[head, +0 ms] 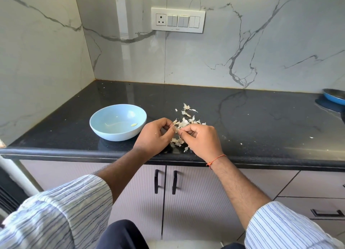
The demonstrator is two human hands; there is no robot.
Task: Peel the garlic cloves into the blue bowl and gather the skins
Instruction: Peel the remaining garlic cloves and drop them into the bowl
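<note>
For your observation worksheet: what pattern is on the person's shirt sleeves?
Thin dark blue stripes on white, seen clearly in the head view on the shirt sleeves.

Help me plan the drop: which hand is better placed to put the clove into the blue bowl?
Left, probably. The left hand sits right beside the blue bowl; the right hand lies farther off, over the garlic skins.

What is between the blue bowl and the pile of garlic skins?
In the head view, the left hand sits between the blue bowl and the garlic skins, its fingers pinching something small together with the right hand. Behind it is bare black counter.
</note>
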